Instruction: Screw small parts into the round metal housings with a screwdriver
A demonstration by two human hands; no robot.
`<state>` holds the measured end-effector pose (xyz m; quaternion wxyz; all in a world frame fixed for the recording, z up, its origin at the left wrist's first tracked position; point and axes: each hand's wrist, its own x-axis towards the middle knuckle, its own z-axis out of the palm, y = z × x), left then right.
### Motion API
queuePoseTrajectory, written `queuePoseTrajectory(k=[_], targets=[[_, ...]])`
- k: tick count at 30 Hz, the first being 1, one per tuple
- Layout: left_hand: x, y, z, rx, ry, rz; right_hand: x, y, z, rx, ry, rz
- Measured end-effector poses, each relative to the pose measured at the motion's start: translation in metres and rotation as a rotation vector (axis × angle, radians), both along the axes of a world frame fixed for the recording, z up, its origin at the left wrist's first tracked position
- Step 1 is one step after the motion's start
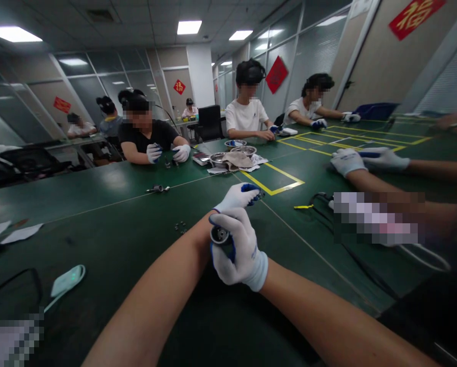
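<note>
My right hand [239, 252], in a white glove with blue palm, is closed around a round metal part [220, 235] with its open end facing me. My left hand [238, 196], gloved the same way, hovers just beyond it above the green table [109, 224]. Its fingers are curled round something small and dark that I cannot make out. Several tiny metal pieces [180, 226] lie on the table to the left of my hands.
A small metal fitting [157, 189] lies farther out. Metal bowls [243, 151] and a cloth [238, 160] sit beside a yellow tape rectangle [276, 178]. A co-worker's gloved hands [348, 160] and a black cable [322, 200] are at right. A mint-green device [68, 279] lies near left.
</note>
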<state>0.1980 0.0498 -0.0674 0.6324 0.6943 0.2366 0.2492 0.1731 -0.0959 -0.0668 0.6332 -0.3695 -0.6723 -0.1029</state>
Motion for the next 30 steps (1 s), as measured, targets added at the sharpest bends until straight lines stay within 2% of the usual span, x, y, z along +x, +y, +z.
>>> queuePoseTrajectory(k=[2, 5, 7, 9, 11, 13, 15, 18, 22, 26, 30], targets=[[0.015, 0.002, 0.003, -0.092, 0.012, -0.004, 0.003, -0.001, 0.001, 0.005, 0.01, -0.001], [-0.003, 0.003, 0.008, -0.016, 0.078, 0.007, 0.005, 0.001, 0.004, -0.015, 0.016, 0.032], [-0.038, 0.005, 0.01, 0.186, 0.122, -0.002, 0.005, 0.003, 0.004, -0.044, 0.013, 0.074], [-0.082, 0.008, 0.011, 0.445, 0.186, 0.064, 0.003, 0.003, 0.003, -0.079, 0.02, 0.111], [-0.127, 0.011, 0.008, 0.684, 0.303, 0.22, 0.001, 0.004, 0.001, -0.115, 0.028, 0.14], [-0.17, 0.016, 0.001, 0.856, 0.432, 0.428, -0.002, 0.004, -0.002, -0.148, 0.031, 0.158], [-0.205, 0.021, -0.008, 0.912, 0.563, 0.555, -0.006, 0.005, -0.005, -0.175, 0.041, 0.164], [-0.24, 0.026, -0.02, 0.843, 0.688, 0.637, -0.011, 0.008, -0.01, -0.221, 0.066, 0.147], [-0.253, 0.016, -0.021, 0.855, 0.77, 0.558, -0.013, 0.015, -0.017, -0.245, 0.099, 0.117], [-0.245, 0.003, -0.017, 0.897, 0.855, 0.486, -0.008, 0.023, -0.024, -0.264, 0.141, 0.059], [-0.241, -0.002, -0.014, 0.873, 0.85, 0.458, -0.001, 0.031, -0.03, -0.31, 0.209, -0.003]])
